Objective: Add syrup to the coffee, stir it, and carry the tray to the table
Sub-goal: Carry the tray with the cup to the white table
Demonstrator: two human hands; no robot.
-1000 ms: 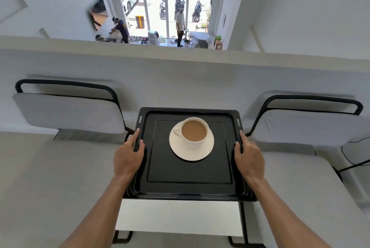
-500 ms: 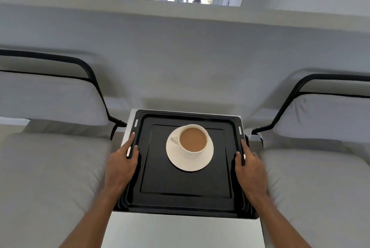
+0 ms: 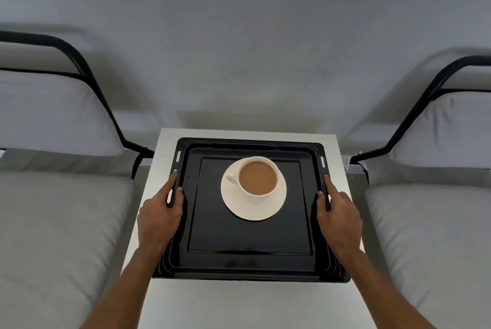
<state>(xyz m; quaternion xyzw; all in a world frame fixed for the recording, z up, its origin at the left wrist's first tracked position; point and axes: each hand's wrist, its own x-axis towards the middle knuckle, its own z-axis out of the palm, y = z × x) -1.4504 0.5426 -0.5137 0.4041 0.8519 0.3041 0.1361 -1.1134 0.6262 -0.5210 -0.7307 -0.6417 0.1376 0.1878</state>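
A black square tray [image 3: 249,262] lies over the small white table [image 3: 239,302], covering most of its far part. On the tray stands a white cup of milky coffee [image 3: 257,179] on a white saucer [image 3: 253,209], set toward the tray's far half with the handle pointing left. My left hand [image 3: 159,215] grips the tray's left rim, thumb over the edge. My right hand [image 3: 338,213] grips the right rim the same way. No syrup or spoon is in sight.
Two grey cushioned seats with black metal frames flank the table, one on the left [image 3: 53,222] and one on the right [image 3: 435,235]. A plain grey-white wall [image 3: 244,49] rises right behind the table's far edge.
The tray has come down and forward over the white table. My view has tilted down, so the window beyond the wall has left the frame. Both hands keep their grip.
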